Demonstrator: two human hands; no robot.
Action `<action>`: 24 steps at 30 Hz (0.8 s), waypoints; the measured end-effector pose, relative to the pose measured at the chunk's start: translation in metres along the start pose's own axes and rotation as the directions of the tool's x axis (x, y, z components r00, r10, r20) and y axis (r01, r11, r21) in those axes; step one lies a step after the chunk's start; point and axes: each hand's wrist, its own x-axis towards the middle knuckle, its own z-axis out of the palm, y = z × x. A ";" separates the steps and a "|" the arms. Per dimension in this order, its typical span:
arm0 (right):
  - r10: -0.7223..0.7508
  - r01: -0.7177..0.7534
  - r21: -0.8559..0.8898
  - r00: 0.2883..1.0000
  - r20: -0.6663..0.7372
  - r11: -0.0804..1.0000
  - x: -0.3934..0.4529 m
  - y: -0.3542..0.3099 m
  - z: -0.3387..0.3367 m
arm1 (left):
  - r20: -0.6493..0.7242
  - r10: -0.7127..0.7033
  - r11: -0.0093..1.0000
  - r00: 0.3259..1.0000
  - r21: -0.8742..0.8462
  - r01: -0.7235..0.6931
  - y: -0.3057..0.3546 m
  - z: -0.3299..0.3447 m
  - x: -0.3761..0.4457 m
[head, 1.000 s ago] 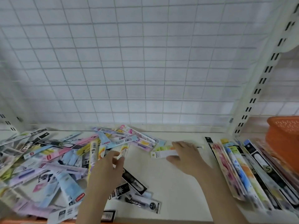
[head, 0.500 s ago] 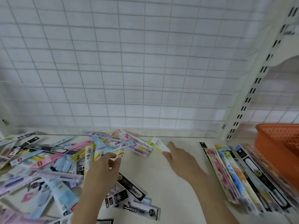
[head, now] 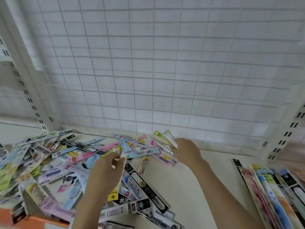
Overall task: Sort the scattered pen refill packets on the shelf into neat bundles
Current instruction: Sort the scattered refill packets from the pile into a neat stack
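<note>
Right hand (head: 186, 152): a green-and-white packet (head: 165, 138) is pinched at its lower end between thumb and fingers; the free end is tilted up and away from the grip, toward the wire grid wall (head: 165, 63).
Left hand (head: 105, 172): fingertips (head: 116, 157) are curled onto the near edge of the loose pile (head: 66, 159); a yellow packet (head: 113, 194) runs beneath the palm — whether it is actually pinched or only touched cannot be told.
Pile: packets lie crossed at all angles to the left of both grips, overlapping one another on the shelf (head: 189, 187).
Sorted row (head: 270, 189): packets stand on edge, leaning together, well to the right of the right-hand grip.
Step in hand (judged): a matching packet is being sought while the green one is kept lifted clear.
Method note: the held packet is best kept pinched near one end, flat face outward, so that a second can be slid against it and the ends squared.
Method note: a packet lying on top should be drawn from the pile, not one pinned under others — crossed neighbours are likely to be dragged along.
Risk: glossy sleeves may slip from a light pinch; thumb pressure should be kept firm.
</note>
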 end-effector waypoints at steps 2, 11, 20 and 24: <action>-0.018 0.019 -0.013 1.000 0.017 1.000 0.011 -0.005 0.005 | -0.010 -0.014 1.000 1.000 0.018 0.015 -0.004 -0.004 0.001; -0.020 0.035 -0.042 0.947 0.320 0.998 0.025 -0.004 0.019 | -0.029 -0.011 0.999 1.000 0.036 0.012 -0.002 -0.003 0.008; -0.012 -0.001 0.036 0.929 0.370 0.999 0.008 0.016 0.003 | 0.017 0.077 0.995 0.997 0.057 -0.077 0.017 0.014 0.033; 0.031 -0.056 0.057 0.929 0.370 0.997 -0.007 0.032 -0.008 | 0.065 0.082 0.994 0.995 0.067 -0.086 0.020 0.025 0.031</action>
